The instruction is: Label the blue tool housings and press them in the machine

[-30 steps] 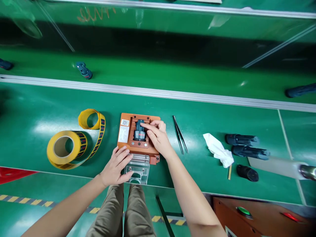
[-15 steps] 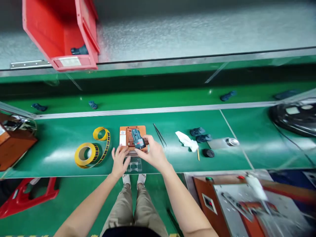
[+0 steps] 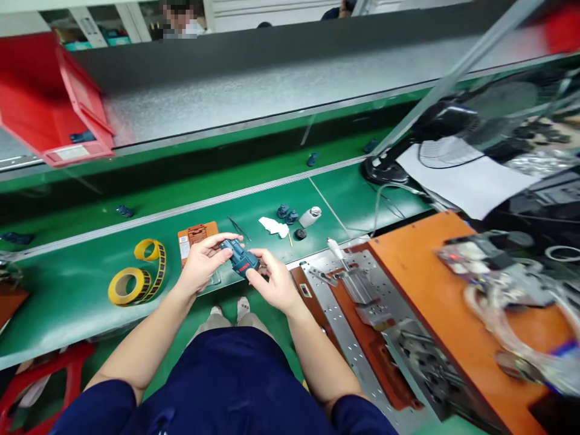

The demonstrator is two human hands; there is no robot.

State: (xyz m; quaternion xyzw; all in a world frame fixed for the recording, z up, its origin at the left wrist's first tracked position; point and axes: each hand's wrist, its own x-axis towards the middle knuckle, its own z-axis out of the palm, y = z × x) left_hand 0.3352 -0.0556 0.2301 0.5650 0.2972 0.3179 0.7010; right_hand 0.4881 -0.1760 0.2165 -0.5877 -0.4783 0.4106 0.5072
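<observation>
A dark blue power-tool battery pack (image 3: pixel 241 257) with red lettering is held in the air between both hands. My left hand (image 3: pixel 205 258) pinches its upper left end with thumb and fingers. On its lower right end, my right hand (image 3: pixel 272 279) grips with thumb and fingertips. Behind my left hand, the orange-brown fixture block (image 3: pixel 210 228) lies on the green bench, partly covered by that hand. Tweezers (image 3: pixel 238 228) rest just beyond the battery pack.
A roll of yellow label tape (image 3: pixel 118 287) stands on the left. Right of the tweezers lie a white cloth (image 3: pixel 270 226), dark blue parts (image 3: pixel 292 215), a bottle (image 3: pixel 310 217) and a black cap (image 3: pixel 300 234). A metal-topped machine (image 3: pixel 338 308) borders the bench on the right. A red bin (image 3: pixel 77 103) hangs upper left.
The battery pack has been lifted off the fixture block towards me. My left hand has moved from the block's edge onto the pack. The view has swung to the right.
</observation>
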